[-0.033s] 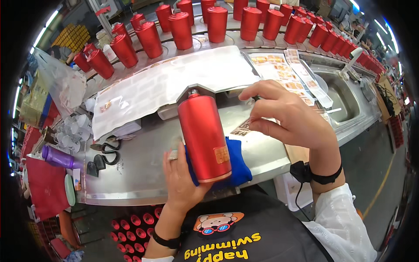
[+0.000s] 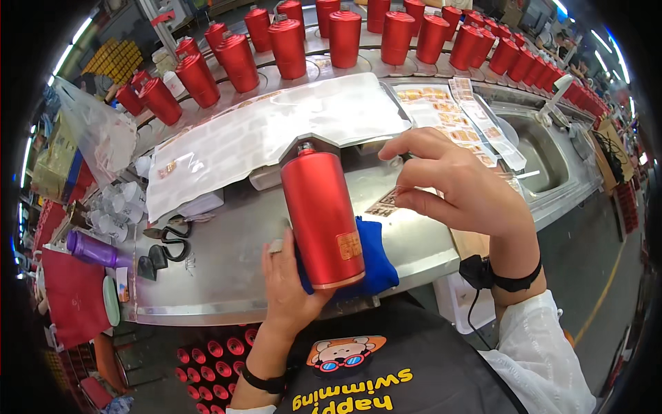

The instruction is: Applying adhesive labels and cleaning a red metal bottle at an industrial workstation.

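Note:
A red metallic bottle (image 2: 318, 214) lies tilted in front of me, its narrow neck toward a notched metal holder (image 2: 312, 140) and its base toward me. My left hand (image 2: 286, 290) grips it low on the left side; part of that hand is hidden behind it. Near the base, on the right side, sits a small gold-orange label (image 2: 348, 245). Underneath the bottle is a folded blue cloth (image 2: 379, 259). My right hand (image 2: 441, 179) hovers to the right of the bottle, fingers bent and apart, with nothing visible in them. Below its fingertips lies a dark printed sheet (image 2: 381, 205).
Red bottles (image 2: 343, 38) stand along a curved conveyor at the back. A white sheet (image 2: 269, 131) covers a sloped board. Label sheets (image 2: 445, 114) lie by the sink (image 2: 545, 152). To the left are scissors (image 2: 172, 238) and a purple bottle (image 2: 93, 248). More red bottles (image 2: 214, 369) stand below the table.
The bottles on the conveyor have shifted very slightly to the right. My hands and the held bottle show almost no movement.

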The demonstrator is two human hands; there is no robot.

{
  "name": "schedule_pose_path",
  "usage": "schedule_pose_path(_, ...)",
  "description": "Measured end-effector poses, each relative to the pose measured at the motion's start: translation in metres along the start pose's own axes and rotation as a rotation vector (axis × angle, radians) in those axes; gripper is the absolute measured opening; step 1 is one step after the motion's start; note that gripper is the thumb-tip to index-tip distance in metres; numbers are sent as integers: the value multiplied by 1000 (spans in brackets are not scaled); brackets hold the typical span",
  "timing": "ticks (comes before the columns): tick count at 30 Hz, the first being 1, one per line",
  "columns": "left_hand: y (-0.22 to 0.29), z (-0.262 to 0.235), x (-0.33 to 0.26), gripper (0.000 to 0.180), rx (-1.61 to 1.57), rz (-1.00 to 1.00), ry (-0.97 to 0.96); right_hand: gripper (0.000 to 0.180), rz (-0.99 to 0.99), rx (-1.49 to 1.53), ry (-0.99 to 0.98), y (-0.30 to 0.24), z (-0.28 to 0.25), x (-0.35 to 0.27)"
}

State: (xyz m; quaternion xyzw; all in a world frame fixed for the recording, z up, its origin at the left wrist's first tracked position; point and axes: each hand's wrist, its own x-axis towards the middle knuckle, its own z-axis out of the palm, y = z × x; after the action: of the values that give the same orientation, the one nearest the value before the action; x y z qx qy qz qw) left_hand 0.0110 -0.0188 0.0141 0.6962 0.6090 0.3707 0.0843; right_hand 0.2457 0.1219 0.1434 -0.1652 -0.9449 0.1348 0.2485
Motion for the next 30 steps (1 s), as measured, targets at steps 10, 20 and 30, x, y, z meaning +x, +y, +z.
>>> schedule_pose_path(10,4,0,3,107,93,112,65,13,-64,122,-133,-9,10,25)
schedule_pose_path(20,-1,-5,41,93,-961,-168,0,14,-45,-6,-113,14,58,56)
schedule_pose_path(30,-1,9,72,80,-1120,-361,25,18,188,147,238,24,73,45)
